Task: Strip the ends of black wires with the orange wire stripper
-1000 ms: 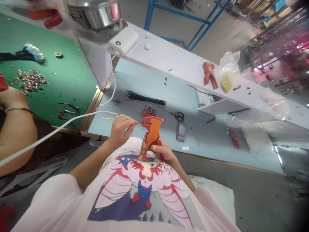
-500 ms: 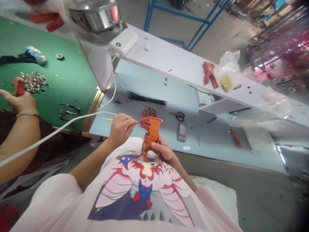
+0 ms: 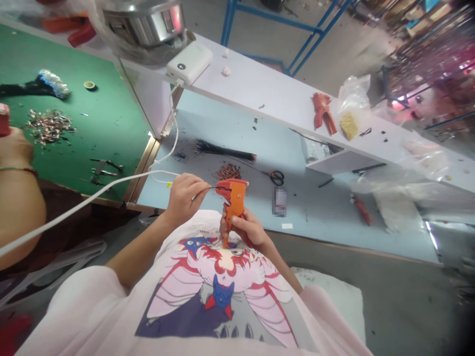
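My right hand (image 3: 249, 227) is wrapped round the handles of an orange and red wire stripper (image 3: 237, 198), held upright in front of my shirt. My left hand (image 3: 186, 195) pinches a thin dark wire (image 3: 212, 187), whose end reaches into the red jaws from the left. Just beyond the tool lies a pile of stripped wire bits (image 3: 228, 171) on the pale blue table. A bundle of black wires (image 3: 224, 150) rests behind that pile. Scissors with black handles (image 3: 276, 177) lie to the right of it.
A white cable (image 3: 111, 184) crosses on the left from a power bank (image 3: 191, 63) on the raised shelf. Another orange-red stripper (image 3: 323, 113) lies on that shelf. At the green table (image 3: 111, 109), a co-worker's hand (image 3: 17, 147) holds a red tool.
The stripper's orange handle has shifted slightly right, nearer the other handle. My left hand and the wire have hardly moved. The co-worker's hand and red tool have moved left.
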The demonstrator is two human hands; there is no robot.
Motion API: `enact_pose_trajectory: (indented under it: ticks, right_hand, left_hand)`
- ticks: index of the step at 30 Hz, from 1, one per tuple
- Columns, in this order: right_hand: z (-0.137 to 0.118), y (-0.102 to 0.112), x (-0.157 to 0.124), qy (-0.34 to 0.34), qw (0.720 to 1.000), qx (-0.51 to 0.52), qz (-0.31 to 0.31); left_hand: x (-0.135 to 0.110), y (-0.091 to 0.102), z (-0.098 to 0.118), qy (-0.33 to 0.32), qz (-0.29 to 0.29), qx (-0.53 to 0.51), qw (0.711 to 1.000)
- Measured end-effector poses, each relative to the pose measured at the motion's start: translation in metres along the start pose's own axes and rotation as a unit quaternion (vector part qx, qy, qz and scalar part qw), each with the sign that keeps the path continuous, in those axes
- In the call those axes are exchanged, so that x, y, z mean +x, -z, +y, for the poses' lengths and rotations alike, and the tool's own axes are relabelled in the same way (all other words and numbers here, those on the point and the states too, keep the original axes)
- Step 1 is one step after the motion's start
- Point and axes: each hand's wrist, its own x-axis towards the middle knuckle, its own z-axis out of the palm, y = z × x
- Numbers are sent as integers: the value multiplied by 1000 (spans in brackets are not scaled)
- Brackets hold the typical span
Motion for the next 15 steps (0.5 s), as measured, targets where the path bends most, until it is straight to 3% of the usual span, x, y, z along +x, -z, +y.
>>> enact_pose_trajectory:
  ticks: [15]
  right_hand:
    - [4, 2, 3, -6, 1000, -12, -3]
  left_hand:
    - [0, 0, 1, 7, -11, 6, 1000]
